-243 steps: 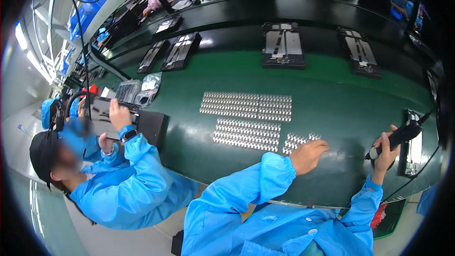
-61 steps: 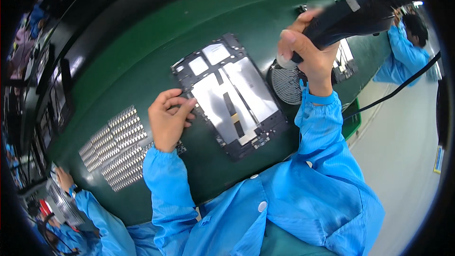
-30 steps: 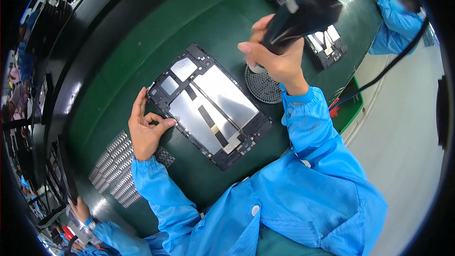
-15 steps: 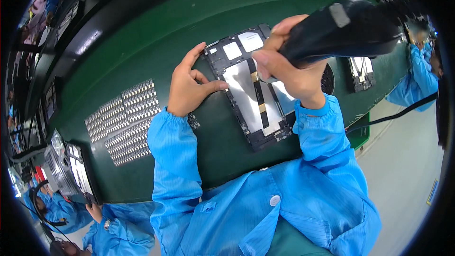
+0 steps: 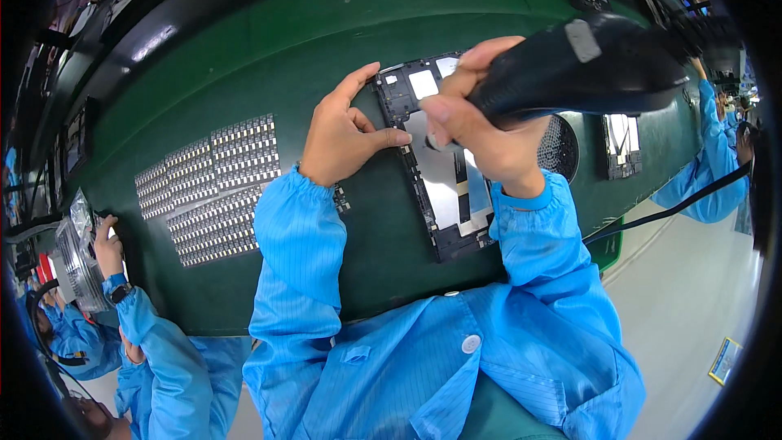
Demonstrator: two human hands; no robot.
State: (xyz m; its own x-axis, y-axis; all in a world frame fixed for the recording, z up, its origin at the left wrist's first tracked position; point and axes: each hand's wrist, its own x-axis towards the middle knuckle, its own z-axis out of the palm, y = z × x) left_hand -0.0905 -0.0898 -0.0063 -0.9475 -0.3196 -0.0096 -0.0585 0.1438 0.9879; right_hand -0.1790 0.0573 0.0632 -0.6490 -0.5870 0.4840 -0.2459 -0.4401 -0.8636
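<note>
An opened tablet (image 5: 441, 195), with a black frame and silver inner panels, lies on the green table in front of me. My left hand (image 5: 342, 134) holds its left side, the index finger at the far left corner and the thumb on the left edge. My right hand (image 5: 493, 134) grips a black handheld tool (image 5: 590, 69) that looks like an electric screwdriver, with a grey patch on its body. Its lower end is over the tablet near my left thumb; the fingers mostly hide the tip. Hand and tool cover the tablet's upper right part.
Sheets of small circuit boards (image 5: 236, 195) lie to the left. A round black dish (image 5: 560, 147) stands right of the tablet, and another opened tablet (image 5: 621, 147) lies beyond it. At the far left, a co-worker's hand (image 5: 107, 248) is beside a stack of clear trays (image 5: 81, 269).
The tablet and my left hand appear further right in the view. My right hand and the tool's lower end have shifted toward the tablet's left edge. The left co-worker's hand has reached forward.
</note>
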